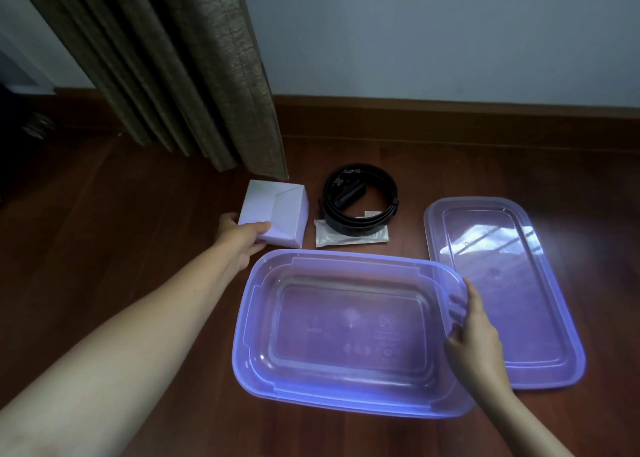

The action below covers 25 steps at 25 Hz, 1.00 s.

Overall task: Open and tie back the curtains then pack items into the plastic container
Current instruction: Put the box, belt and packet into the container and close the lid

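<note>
One brown curtain (194,75) hangs gathered at upper left, its hem reaching the wooden floor (121,214). The translucent purple plastic container (249,318) sits on the floor at centre, opening upward. The right hand (474,332) grasps its right rim, fingers curled over the wall. The lid (502,283) lies flat just beside it on the right. A white box (277,214) sits behind the container's left corner, near the curtain hem; the left hand (239,241) grips its near corner. A coiled black belt (360,227) rests partly on a small white packet (332,238), right of the box.
</note>
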### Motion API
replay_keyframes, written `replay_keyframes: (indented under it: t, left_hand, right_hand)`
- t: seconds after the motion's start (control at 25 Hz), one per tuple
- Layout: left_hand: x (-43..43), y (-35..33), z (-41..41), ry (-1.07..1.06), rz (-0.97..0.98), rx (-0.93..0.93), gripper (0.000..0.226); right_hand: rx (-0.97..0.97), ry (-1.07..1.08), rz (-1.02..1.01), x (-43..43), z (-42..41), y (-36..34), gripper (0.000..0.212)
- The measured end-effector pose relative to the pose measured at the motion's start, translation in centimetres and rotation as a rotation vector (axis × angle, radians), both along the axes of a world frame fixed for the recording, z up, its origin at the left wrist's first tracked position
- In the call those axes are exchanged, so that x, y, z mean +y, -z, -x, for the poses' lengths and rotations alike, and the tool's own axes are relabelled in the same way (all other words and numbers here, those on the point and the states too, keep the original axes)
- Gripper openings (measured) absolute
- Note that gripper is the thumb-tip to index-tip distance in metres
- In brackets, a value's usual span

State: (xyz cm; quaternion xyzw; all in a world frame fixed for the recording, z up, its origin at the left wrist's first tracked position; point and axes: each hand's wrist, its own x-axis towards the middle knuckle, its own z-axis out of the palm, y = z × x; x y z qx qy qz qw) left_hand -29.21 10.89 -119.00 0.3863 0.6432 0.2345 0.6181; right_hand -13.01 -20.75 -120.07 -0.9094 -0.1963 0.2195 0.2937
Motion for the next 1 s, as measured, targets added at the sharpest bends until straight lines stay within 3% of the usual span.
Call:
replay_keyframes:
  t: [0.28,0.4,0.52,0.64,0.72,0.84,0.92,1.0]
  left_hand:
    - [0.1,-1.3,4.4,-0.139,0.004,-0.264,0.026]
    - [-0.9,-3.3,6.8,-0.120,-0.052,-0.375,0.026]
    - [-3.3,-5.7,8.0,0.039,-0.114,-0.506,0.033]
    - [-5.7,-7.5,7.5,0.425,-0.221,-0.591,0.056]
    - [-7.3,-7.7,6.3,0.731,-0.465,-0.409,0.064]
    - [-10.0,-5.4,4.7,1.111,-1.227,0.107,0.049]
    - [-11.6,-3.6,4.7,1.136,-1.646,0.351,0.046]
    - [-12.7,-2.3,5.5,1.128,-1.833,0.461,0.045]
  right_hand:
    - [0.018,-0.002,-0.019,-0.1,0.1,-0.1,0.083]
    - [0.010,-0.007,-0.025,-0.1,0.1,-0.2,0.082]
    - [0.001,-0.014,-0.015,-0.2,0.0,0.0,0.082]
    - [0.001,-0.009,-0.019,-0.1,0.0,0.1,0.084]
    - [0.002,-0.008,-0.027,-0.1,-0.1,0.1,0.084]
    - [0.007,-0.010,-0.021,-0.1,-0.1,0.0,0.084]
    - [0.009,-0.013,-0.032,-0.1,0.0,-0.2,0.082]
    - [0.013,-0.019,-0.042,-0.2,-0.1,-0.3,0.082]
